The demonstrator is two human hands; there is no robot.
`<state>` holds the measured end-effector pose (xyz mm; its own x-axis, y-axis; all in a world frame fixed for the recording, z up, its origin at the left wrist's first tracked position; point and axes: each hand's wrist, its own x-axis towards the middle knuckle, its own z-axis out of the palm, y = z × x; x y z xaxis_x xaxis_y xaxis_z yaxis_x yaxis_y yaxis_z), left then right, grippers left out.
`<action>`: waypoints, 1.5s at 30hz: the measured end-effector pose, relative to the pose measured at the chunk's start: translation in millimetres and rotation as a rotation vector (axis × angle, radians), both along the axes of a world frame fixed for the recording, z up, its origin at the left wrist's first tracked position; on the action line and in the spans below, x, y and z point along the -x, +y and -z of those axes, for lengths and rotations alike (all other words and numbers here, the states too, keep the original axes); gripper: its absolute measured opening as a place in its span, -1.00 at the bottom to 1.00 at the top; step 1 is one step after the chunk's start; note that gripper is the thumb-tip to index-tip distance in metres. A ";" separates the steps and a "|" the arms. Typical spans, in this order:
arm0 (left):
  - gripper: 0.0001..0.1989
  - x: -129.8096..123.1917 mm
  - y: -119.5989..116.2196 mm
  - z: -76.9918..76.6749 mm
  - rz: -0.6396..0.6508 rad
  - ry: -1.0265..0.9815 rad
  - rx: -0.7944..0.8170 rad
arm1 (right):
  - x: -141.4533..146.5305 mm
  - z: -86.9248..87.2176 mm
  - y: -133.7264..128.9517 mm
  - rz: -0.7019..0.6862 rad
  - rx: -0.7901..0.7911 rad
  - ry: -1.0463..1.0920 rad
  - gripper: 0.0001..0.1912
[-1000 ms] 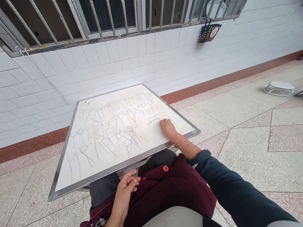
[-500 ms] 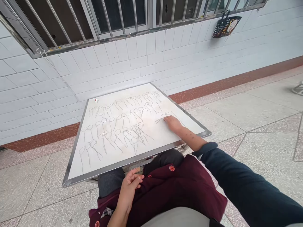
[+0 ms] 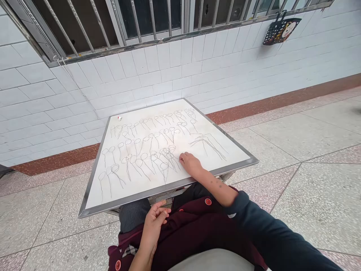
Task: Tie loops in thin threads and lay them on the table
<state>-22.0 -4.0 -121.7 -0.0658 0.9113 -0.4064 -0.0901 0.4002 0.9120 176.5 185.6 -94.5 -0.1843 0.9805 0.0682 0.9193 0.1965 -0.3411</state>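
Rows of thin dark strands (image 3: 138, 141), many with a round loop at one end and loose tails, lie on a white, metal-edged board (image 3: 93, 197). My right hand (image 3: 191, 165) rests low over the board, thumb and fingertips pinched together beside a tangled group of looped strands (image 3: 169, 152). Whatever those fingertips hold is too small to make out. Right of this hand lies a bunch of straighter, unlooped strands (image 3: 208, 142). Over my lap, clear of the board's near edge, my left hand (image 3: 155, 220) is curled with thumb against fingers; a tan wrap covers one fingertip. Its contents are unclear.
A small white and red item (image 3: 119, 118) sits at the board's far left corner. Behind stands a white tiled wall (image 3: 158, 81) with barred windows (image 3: 152, 22). A patterned bag (image 3: 282, 31) hangs from the bars. Speckled floor (image 3: 324, 199) extends to the right.
My right hand has moved left and nearer to me, away from the bunch of straight strands to the looped ones. My left hand has stayed over my lap. The view has shifted slightly.
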 end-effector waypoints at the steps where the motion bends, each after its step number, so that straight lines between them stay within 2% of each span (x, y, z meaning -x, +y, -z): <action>1: -0.48 1.1 -0.2 0.2 -0.009 0.002 0.000 | 0.6 -0.3 -0.3 0.007 0.002 -0.002 -0.86; 12: -0.49 2.4 0.1 -0.3 -0.031 0.002 0.000 | -2.0 10.3 -10.9 0.151 -0.059 0.095 -0.86; 21: -0.55 -5.9 -3.1 -14.4 -0.015 0.002 -0.072 | -30.4 9.7 -18.0 0.235 -0.051 0.405 -0.87; 24: -0.56 -6.3 -3.7 -18.6 -0.023 -0.001 -0.080 | -33.0 10.9 -23.6 0.198 -0.017 0.553 -0.88; 27: -0.57 -6.0 3.6 -30.2 -0.072 0.001 -0.129 | -28.5 9.2 -35.2 0.132 0.017 0.689 -0.86; 33: -0.48 -15.1 44.1 -79.2 -0.190 -0.011 -0.334 | -2.9 -10.6 -83.4 -0.097 0.106 0.921 -0.83; 36: -0.49 -24.7 52.6 -97.2 -0.196 -0.089 -0.399 | 8.7 -20.4 -110.9 -0.184 0.167 1.012 -0.83; 40: -0.60 -33.5 42.4 -100.3 -0.264 -0.166 -0.427 | 15.4 -24.5 -132.8 -0.258 0.194 0.961 -0.85; 45: -0.66 -31.6 27.5 -93.1 -0.295 -0.184 -0.397 | 18.0 -32.0 -136.3 -0.299 0.161 0.943 -0.83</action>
